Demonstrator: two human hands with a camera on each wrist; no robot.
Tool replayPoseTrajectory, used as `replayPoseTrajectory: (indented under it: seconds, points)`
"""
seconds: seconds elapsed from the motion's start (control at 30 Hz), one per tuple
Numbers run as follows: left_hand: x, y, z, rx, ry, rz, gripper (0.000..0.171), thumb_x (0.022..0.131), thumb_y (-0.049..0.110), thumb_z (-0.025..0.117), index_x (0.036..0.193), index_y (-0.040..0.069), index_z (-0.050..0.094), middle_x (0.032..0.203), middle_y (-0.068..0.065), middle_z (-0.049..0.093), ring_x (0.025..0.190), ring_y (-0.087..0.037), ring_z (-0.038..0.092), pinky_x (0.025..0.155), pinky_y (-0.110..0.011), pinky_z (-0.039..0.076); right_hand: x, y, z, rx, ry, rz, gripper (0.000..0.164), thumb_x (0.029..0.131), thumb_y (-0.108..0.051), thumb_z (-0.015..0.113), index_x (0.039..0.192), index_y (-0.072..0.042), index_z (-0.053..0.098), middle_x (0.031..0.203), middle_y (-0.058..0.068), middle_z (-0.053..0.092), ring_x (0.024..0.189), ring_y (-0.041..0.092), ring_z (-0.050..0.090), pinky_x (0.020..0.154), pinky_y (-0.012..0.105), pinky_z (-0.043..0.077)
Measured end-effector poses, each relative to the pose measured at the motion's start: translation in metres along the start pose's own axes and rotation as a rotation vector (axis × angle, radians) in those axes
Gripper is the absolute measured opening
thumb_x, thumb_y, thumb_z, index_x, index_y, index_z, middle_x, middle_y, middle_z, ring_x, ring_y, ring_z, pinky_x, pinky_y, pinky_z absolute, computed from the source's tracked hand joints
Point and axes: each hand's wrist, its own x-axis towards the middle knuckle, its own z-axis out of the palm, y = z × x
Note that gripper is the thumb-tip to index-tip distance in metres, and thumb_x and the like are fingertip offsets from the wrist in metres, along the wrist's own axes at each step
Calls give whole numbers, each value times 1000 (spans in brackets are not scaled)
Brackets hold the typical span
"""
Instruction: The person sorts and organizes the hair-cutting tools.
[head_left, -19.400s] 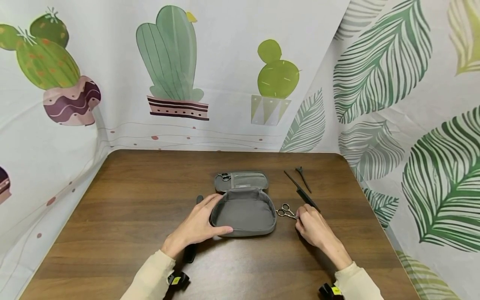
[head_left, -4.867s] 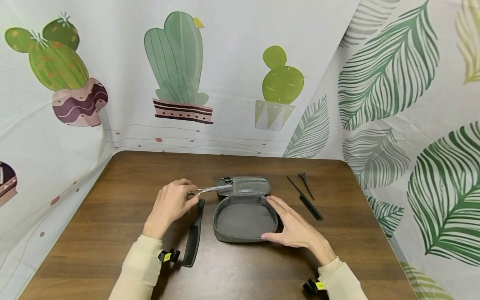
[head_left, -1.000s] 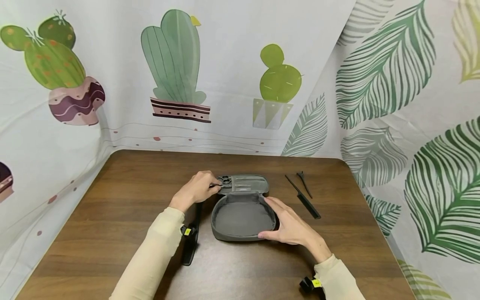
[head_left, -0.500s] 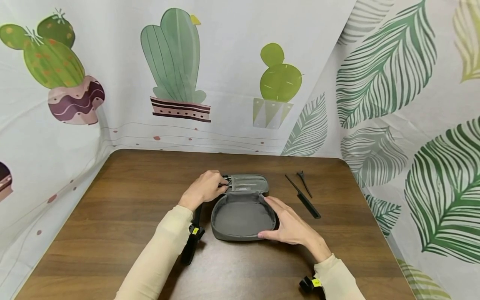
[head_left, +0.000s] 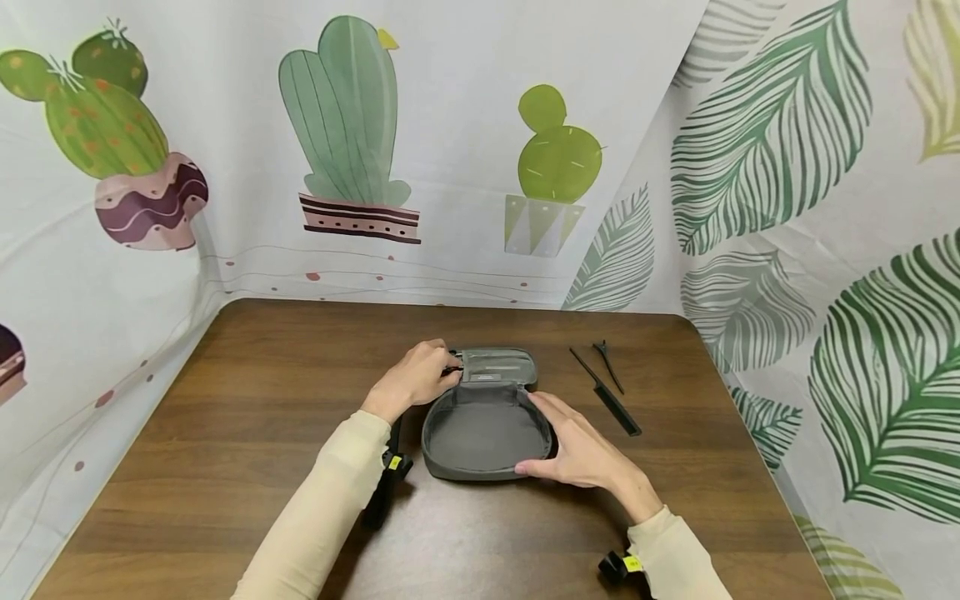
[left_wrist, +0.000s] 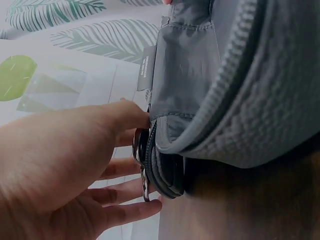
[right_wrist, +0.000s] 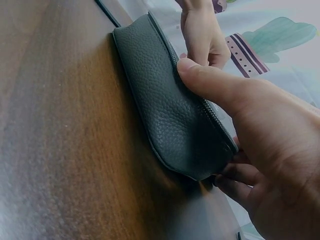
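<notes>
A grey zippered case (head_left: 487, 442) lies open on the table, its lid (head_left: 510, 367) folded back with a clear pocket inside. My left hand (head_left: 416, 379) is at the lid's left end, thumb and fingers pinching the handles of scissors (left_wrist: 145, 182). The metal finger loops show against the lid edge in the left wrist view; the blades are hidden. My right hand (head_left: 588, 446) grips the case's right side, thumb on the front rim and fingers behind. The right wrist view shows that thumb on the zipper edge of the case's textured wall (right_wrist: 160, 90).
On the brown table (head_left: 262, 400), a black tail comb (head_left: 617, 408) and a black hair clip (head_left: 609, 368) lie right of the case. A wide black comb (head_left: 381, 504) lies at the left, partly under my left wrist. A patterned cloth (head_left: 450, 150) hangs behind.
Scissors first lay right of the case; later my left hand held them left of the lid. It has since moved right, bringing them to the lid. My right hand stays on the case.
</notes>
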Motion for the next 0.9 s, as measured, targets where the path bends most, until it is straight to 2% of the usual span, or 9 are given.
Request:
replayPoseTrajectory:
  seconds: [0.2, 0.4, 0.53, 0.67, 0.9]
  points:
    - [0, -3, -2, 18, -25, 26, 37, 98, 21, 63, 129, 3, 74, 112, -15, 65, 74, -18, 51, 70, -33, 49, 0, 0, 1, 0, -4, 4, 110, 78, -67, 77, 162, -9, 36, 158, 8, 41, 138, 20, 43, 109, 46, 44]
    - [-1, -14, -2, -37, 3, 44, 38, 93, 24, 66, 124, 4, 76, 115, -12, 70, 91, -20, 64, 82, -37, 56, 1, 0, 1, -6, 2, -5, 110, 78, -67, 78, 162, -8, 37, 158, 7, 41, 138, 19, 43, 109, 45, 45]
    - [-1, -20, -1, -72, 40, 86, 31, 95, 24, 69, 118, 5, 79, 116, -10, 73, 103, -23, 67, 88, -41, 57, 1, -1, 0, -13, -1, -3, 111, 78, -67, 78, 162, -8, 36, 158, 8, 41, 138, 19, 42, 109, 45, 44]
    - [-1, -20, -1, -85, 44, 127, 29, 97, 23, 69, 117, 5, 80, 117, -12, 73, 109, -24, 67, 93, -42, 56, 1, -1, 0, -12, 6, -8, 110, 78, -66, 78, 161, -8, 37, 157, 8, 42, 138, 19, 43, 110, 45, 44]
    - [3, -15, 0, -81, 24, 168, 28, 100, 20, 67, 118, 2, 79, 119, -12, 70, 108, -24, 65, 91, -41, 57, 1, 0, 0, -9, 9, -7, 110, 78, -66, 78, 161, -8, 37, 157, 8, 42, 138, 19, 42, 110, 45, 43]
